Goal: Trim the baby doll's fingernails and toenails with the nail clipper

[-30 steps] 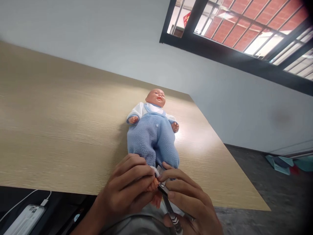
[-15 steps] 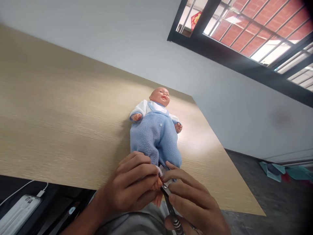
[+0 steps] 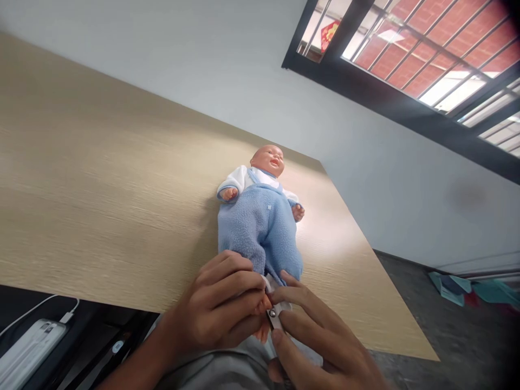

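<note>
A baby doll in blue fleece overalls and a white top lies face up on the wooden table, head toward the wall. At its lower end, my left hand is closed on the doll's orange-pink foot, beside the trouser leg. My right hand has its fingers curled around a small metal clipper-like tool, whose rivet end meets the foot. The rest of the tool is mostly hidden by the fingers, and a whitish cloth shows beneath them.
A white device with a cable lies in a dark space below the table's left front edge. The wall and barred window stand behind. Teal items are on the floor at right.
My right fingers have shifted on the tool, whose dark ringed handle is now largely covered. My left hand stays at the foot. The view has moved slightly.
</note>
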Demonstrator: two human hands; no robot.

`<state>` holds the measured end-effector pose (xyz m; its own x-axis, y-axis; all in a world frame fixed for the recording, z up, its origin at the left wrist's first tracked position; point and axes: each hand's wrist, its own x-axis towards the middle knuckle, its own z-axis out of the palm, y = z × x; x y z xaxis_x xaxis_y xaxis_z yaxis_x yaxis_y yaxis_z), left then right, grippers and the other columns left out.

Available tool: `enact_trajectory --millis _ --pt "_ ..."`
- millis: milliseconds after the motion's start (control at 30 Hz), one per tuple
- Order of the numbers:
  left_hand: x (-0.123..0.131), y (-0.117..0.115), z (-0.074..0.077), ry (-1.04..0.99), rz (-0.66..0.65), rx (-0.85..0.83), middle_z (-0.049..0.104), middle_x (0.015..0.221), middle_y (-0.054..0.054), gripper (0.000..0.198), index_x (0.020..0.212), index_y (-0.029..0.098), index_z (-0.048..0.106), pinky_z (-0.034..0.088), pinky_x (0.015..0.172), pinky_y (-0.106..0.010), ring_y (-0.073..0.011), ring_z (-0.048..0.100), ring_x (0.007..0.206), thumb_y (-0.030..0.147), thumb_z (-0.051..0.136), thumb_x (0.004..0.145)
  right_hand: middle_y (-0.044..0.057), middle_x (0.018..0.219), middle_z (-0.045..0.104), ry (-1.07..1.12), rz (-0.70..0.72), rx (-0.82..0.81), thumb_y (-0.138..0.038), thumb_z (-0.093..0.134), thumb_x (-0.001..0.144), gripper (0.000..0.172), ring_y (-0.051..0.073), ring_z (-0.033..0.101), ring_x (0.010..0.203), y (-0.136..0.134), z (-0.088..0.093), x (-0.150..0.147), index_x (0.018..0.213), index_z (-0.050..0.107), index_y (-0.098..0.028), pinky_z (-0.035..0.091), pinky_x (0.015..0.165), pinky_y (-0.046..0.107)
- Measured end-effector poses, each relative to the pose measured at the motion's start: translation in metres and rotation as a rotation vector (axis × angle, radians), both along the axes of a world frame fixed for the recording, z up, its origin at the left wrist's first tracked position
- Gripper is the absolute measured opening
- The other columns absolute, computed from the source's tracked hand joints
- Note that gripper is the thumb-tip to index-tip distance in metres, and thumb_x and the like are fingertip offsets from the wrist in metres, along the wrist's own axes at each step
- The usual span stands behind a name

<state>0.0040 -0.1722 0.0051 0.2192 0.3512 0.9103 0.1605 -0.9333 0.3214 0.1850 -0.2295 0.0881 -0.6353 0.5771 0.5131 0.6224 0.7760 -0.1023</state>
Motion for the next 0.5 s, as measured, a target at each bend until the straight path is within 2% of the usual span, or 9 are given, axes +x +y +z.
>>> enact_trajectory --millis 167,333,433,500 --pt "0.000 0.000 -0.001 0.008 -0.008 -0.013 0.068 0.094 -0.008 0.003 0.091 0.010 0.066 0.054 0.076 -0.036 -0.0192 0.059 0.089 0.008 0.065 0.088 0.000 0.089 0.074 -0.017 0.013 -0.007 0.000 0.062 0.085 0.020 0.016 0.072 0.099 -0.001 -0.003 -0.003 0.093 0.064 -0.018 0.053 0.110 0.045" --pt "0.000 0.000 -0.001 0.012 -0.008 -0.009 0.068 0.093 -0.008 0.001 0.089 0.010 0.066 0.054 0.075 -0.035 -0.0188 0.058 0.089 0.009 0.065 0.088 0.000 0.096 0.076 -0.074 -0.006 -0.005 -0.009 0.063 0.089 0.015 0.017 0.073 0.103 -0.002 0.000 -0.003 0.098 0.066 -0.021 0.050 0.112 0.045" --pt "0.000 0.000 0.001 0.008 -0.015 -0.013 0.068 0.091 -0.008 0.004 0.088 0.009 0.066 0.053 0.075 -0.035 -0.0195 0.058 0.088 0.007 0.067 0.086 0.003 0.094 0.076 -0.037 0.018 -0.014 -0.017 0.062 0.094 0.008 0.019 0.071 0.109 -0.003 -0.002 0.002 0.102 0.064 -0.018 0.054 0.108 0.042" --pt "0.000 0.000 0.002 -0.001 -0.022 -0.016 0.068 0.091 -0.008 0.005 0.087 0.008 0.066 0.053 0.075 -0.035 -0.0194 0.058 0.087 0.005 0.069 0.085 0.005 0.093 0.076 -0.016 0.036 -0.013 -0.026 0.060 0.098 0.013 0.021 0.069 0.115 -0.004 -0.004 0.006 0.105 0.063 -0.015 0.057 0.104 0.040"
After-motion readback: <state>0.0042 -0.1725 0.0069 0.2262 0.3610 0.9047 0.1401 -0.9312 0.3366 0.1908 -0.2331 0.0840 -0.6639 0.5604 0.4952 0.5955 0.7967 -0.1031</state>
